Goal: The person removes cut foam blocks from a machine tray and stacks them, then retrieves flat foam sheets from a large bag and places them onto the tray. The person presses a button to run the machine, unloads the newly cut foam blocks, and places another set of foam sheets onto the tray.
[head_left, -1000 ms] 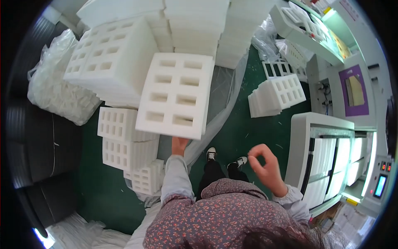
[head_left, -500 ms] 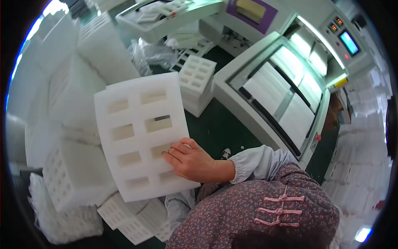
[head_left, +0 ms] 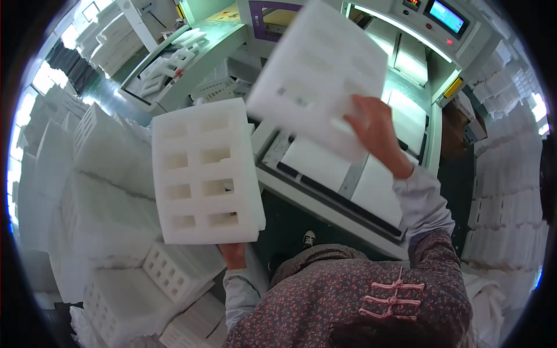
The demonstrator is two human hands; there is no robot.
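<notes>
My left hand (head_left: 233, 255) supports a thick stack of white foam sheets (head_left: 195, 174) from below. Two columns of rectangular holes run down this stack, and my left fingers are hidden beneath it. My right hand (head_left: 376, 130) grips one white foam sheet (head_left: 325, 64) by its lower right part, tilted in the air over the machine bed. Motion blurs both that sheet and my right fingers. Below it, flat white pieces (head_left: 316, 168) lie on the machine bed, bordered by black strips (head_left: 342, 200).
A control panel with a lit screen (head_left: 445, 16) is at the upper right. Blocks of holed white foam (head_left: 119, 214) pile up on my left. Another machine table (head_left: 200, 66) bears loose foam frames. White stacks (head_left: 505, 203) line the right side.
My right hand has left the holed stack and moved up and right, carrying one foam sheet over the machine. The left-hand stack stays held. My view has turned toward the machine.
</notes>
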